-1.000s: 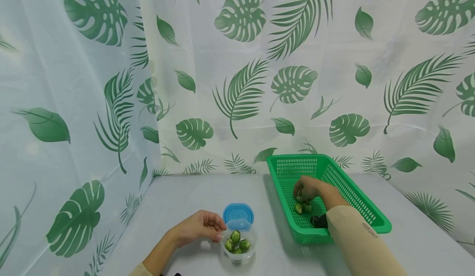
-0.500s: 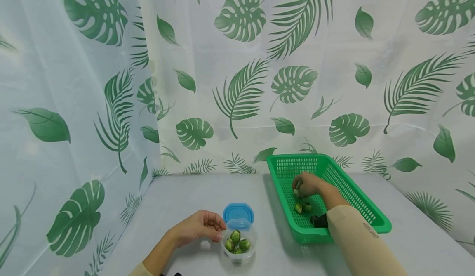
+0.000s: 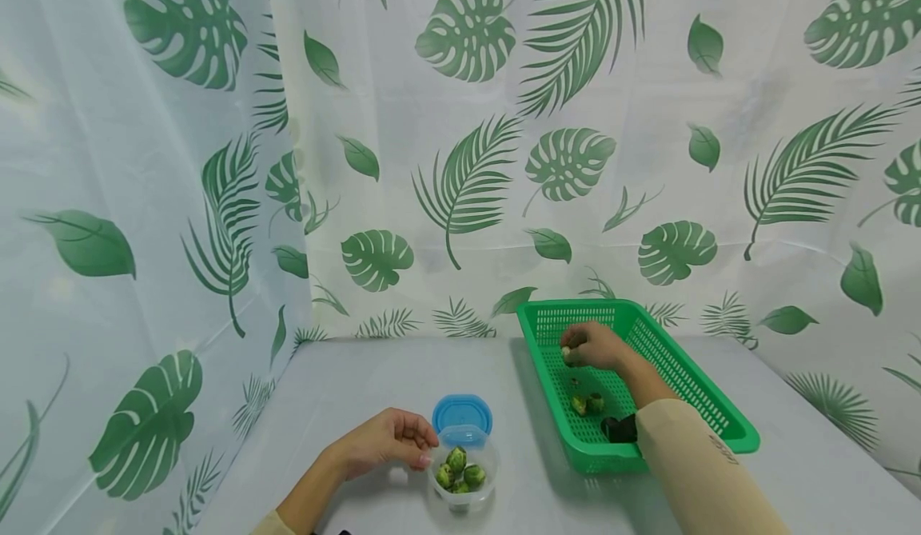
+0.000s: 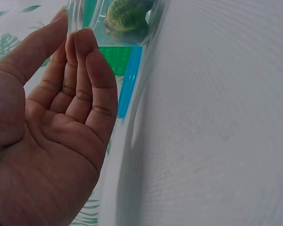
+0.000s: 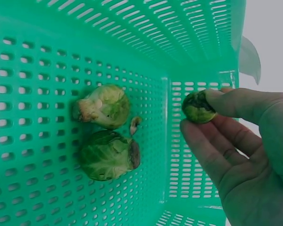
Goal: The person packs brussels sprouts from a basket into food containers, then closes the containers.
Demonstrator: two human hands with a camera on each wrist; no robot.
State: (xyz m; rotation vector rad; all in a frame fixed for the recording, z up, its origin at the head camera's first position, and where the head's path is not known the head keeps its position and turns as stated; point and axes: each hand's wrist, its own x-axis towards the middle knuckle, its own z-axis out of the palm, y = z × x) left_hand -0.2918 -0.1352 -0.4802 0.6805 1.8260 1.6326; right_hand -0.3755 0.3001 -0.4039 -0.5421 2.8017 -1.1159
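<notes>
My right hand [image 3: 597,347] pinches a small Brussels sprout [image 5: 198,107] between thumb and fingers, held up inside the green basket [image 3: 568,453]. Below it, two more Brussels sprouts, a pale-stemmed one [image 5: 106,107] and a darker green one [image 5: 106,157], lie on the basket floor with a small brown scrap [image 5: 135,125] beside them. At the left, my left hand [image 3: 388,441] holds the rim of a small clear plastic container [image 3: 460,500] with thumb and fingertips. Several Brussels sprouts [image 3: 456,459] sit in that container.
A blue lid [image 3: 460,413] lies on the white table [image 3: 374,371] just behind the container. Part of a black wrist mount [image 3: 620,429] shows under my right wrist. Leaf-patterned curtains [image 3: 475,199] stand behind and to the left.
My right hand has lifted the Brussels sprout up and moved toward the basket's far left, uncovering the two sprouts and the scrap below. The left hand and container stay put.
</notes>
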